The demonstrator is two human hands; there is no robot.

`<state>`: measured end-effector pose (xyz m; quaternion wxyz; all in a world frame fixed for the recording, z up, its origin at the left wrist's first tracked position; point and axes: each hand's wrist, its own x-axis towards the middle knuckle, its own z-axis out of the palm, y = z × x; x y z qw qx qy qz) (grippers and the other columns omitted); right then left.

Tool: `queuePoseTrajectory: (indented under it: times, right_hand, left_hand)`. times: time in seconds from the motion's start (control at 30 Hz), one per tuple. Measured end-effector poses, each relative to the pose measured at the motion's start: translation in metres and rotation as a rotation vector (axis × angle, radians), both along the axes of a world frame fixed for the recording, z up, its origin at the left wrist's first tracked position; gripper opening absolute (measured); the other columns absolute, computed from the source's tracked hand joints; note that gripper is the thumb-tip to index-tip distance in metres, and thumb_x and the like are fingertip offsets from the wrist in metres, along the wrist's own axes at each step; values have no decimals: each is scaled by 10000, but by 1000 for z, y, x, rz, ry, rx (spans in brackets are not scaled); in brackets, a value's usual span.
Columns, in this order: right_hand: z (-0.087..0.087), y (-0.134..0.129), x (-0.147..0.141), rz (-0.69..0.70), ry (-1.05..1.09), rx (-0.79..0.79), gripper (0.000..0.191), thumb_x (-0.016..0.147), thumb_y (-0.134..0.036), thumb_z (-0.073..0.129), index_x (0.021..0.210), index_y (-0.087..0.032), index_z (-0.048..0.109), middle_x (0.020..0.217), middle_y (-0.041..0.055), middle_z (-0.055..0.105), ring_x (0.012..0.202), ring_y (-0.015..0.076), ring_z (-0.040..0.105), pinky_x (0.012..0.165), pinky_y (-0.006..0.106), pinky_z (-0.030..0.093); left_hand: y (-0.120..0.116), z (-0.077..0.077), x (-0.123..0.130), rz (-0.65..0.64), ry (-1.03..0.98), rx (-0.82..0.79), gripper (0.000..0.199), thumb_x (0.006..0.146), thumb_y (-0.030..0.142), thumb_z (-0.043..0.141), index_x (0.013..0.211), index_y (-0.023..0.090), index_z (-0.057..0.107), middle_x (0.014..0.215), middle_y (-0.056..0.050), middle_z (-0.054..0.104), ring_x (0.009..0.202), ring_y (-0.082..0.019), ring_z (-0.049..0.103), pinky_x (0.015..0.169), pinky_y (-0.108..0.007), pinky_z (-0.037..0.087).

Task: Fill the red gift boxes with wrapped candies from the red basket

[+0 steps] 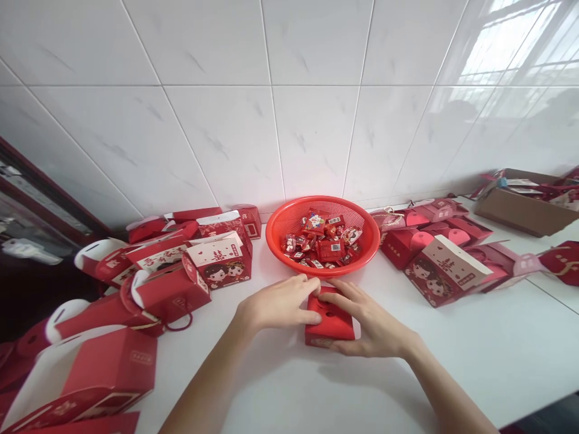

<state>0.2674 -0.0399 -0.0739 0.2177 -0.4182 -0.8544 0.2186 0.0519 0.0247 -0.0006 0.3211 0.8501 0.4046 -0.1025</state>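
On the white counter (456,374), the left hand (277,303) and right hand (367,318), both half open, rest their fingers on a small red box (329,316) centred between them, grip unclear, neither hand nearer, just below a red plastic basket (322,201) of wrapped candies (330,244).

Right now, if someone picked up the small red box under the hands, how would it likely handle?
The red box looks like folded card, so it is probably light and fairly stiff, though it could dent if squeezed. Its flat, squared shape should keep it from rolling on the counter, but it might tip if pushed high up.
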Motion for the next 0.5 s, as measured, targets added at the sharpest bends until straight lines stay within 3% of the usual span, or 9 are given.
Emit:
queuePoseTrajectory:
  times: [0.13,0.3,0.4,0.5]
  right_hand:
    - [2,-2,2,-46,27,24,708,802,-410,765,1448,-249,526,1449,167,496,1293,316,525,1056,472,467]
    - [12,-2,28,-101,17,12,630,794,-493,767,1343,-221,621,1371,163,559,1189,301,594,1004,442,508]
    - [12,-3,63,-275,10,63,538,860,-438,685,1342,-209,615,1379,155,555,1239,308,573,1013,439,503]
    - [0,-5,99,-597,-7,174,509,855,-498,643,1288,-233,643,1369,143,569,1229,346,579,990,486,508]
  left_hand:
    - [2,-2,1,8,-15,-12,209,854,411,572,962,236,536,1025,-35,605,970,-238,593,723,-322,429]
    - [3,9,-13,-16,-22,-35,423,899,500,569,1259,279,575,1333,-43,606,1233,-265,543,950,-346,436]
    - [4,15,-28,30,-2,14,524,910,551,553,1356,276,549,1451,-48,555,1318,-283,505,1022,-352,425]
    - [6,19,-41,75,-23,63,566,908,597,535,1374,277,561,1447,-53,573,1296,-287,546,1019,-347,453]
